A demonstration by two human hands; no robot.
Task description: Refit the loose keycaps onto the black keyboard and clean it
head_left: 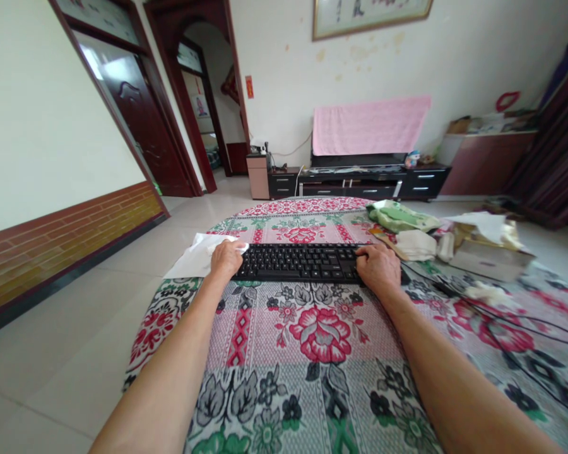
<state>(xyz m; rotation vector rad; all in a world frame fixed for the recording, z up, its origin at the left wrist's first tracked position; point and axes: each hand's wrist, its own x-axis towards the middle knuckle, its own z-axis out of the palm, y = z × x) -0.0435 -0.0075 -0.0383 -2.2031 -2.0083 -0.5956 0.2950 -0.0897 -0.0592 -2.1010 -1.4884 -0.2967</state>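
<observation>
A black keyboard (303, 261) lies across the flower-patterned cloth on the table. At its left end, my left hand (226, 258) is closed on a white tissue (243, 247), which shows at the fingertips against the keyboard's edge. My right hand (378, 265) rests over the keyboard's right end, its fingers curled around that end by the number keys. Beneath and beside my left hand, a sheet of white paper (184, 257) lies at the table's left edge.
Right of the keyboard are a green cloth bundle (400, 216), a whitish cloth (415, 244) and an open cardboard box (487, 255). Black cables (515, 314) run over the patterned tablecloth (322, 334). Beyond stands a low black cabinet (350, 186) with a pink towel (369, 126) above it.
</observation>
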